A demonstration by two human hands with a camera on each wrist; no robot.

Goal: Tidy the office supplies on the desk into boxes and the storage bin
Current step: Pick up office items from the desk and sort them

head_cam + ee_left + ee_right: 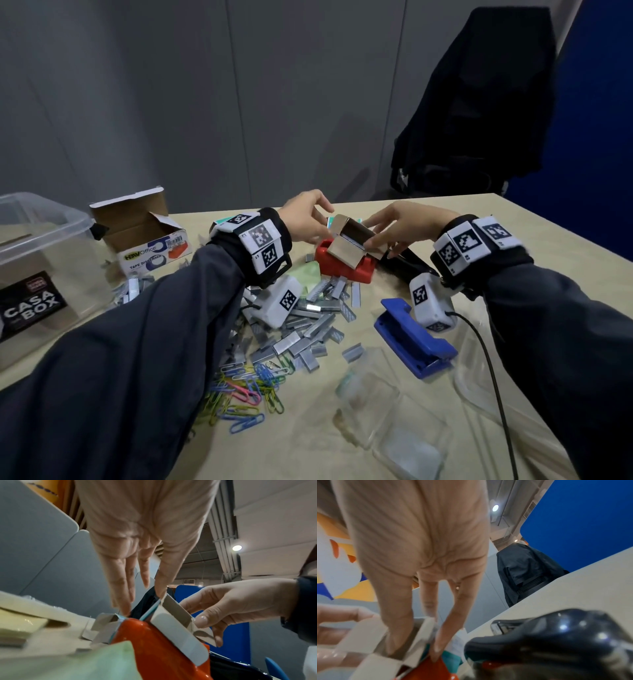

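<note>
Both hands on small cardboard box [354, 244], flaps open, tilted, resting on red tape dispenser [346, 267] mid-desk. Right hand [407, 228] pinches box: thumb inside, fingers on outer wall. Left hand [306, 219] fingers straight, tips touching box's far flap, no grasp. Black stapler [406, 265] just right of dispenser. Staple strips [308, 325] piled near front, coloured paper clips [246, 387] closer in. Blue hole punch [414, 337] right of the pile. Clear bin [37, 274] far left, open tape box [144, 233] beside it.
</note>
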